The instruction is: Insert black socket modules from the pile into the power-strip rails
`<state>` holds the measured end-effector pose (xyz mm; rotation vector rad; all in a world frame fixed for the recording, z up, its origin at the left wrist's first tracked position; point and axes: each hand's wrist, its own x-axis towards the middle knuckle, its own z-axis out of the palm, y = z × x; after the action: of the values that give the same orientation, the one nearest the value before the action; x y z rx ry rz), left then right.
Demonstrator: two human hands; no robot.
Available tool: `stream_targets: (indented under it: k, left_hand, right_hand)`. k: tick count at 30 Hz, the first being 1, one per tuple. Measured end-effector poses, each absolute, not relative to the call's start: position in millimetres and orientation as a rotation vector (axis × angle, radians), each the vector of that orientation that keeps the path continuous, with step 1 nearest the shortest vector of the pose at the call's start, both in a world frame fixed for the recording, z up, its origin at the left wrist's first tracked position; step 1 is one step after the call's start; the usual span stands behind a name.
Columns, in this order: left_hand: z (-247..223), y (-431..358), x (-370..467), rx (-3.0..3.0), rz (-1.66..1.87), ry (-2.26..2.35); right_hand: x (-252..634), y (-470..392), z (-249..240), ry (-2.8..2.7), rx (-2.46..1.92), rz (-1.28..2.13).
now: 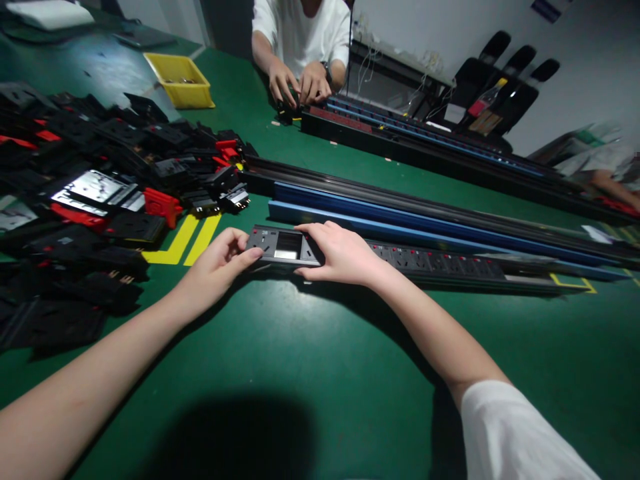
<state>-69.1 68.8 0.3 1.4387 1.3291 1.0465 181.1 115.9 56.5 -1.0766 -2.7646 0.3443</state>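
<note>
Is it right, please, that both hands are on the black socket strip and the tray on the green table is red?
The head view shows the tray on the green table is yellow, not red; the left hand and right hand are on the black socket strip.

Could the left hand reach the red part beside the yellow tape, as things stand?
Probably yes. Between the left hand and the red part lie only flat yellow tape and green table, though that hand holds the socket strip.

Both hands grip the near end of a long black socket strip (425, 262), the left hand (220, 263) at its tip and the right hand (345, 255) beside an open slot (287, 247), above a green table (350, 373).
</note>
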Motion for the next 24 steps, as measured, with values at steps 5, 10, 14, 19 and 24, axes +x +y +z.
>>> stream_targets:
  k: [5,10,14,19,24]
  left_hand:
    - [2,69,-69,1.432,1.058,1.337]
    - [9,67,-66,1.517,0.992,1.328]
    - [11,64,-64,1.6,0.949,1.339]
    - [7,65,-65,1.6,0.956,1.334]
    - [3,66,-65,1.529,0.996,1.333]
  right_hand:
    - [181,116,57,-2.77,-1.071,0.341]
    - [180,116,56,-2.777,-1.056,0.332]
    - [181,117,55,-2.776,-1.054,0.334]
    - [182,115,54,-2.762,-0.998,0.327]
    - [182,111,55,-2.767,-0.853,0.267]
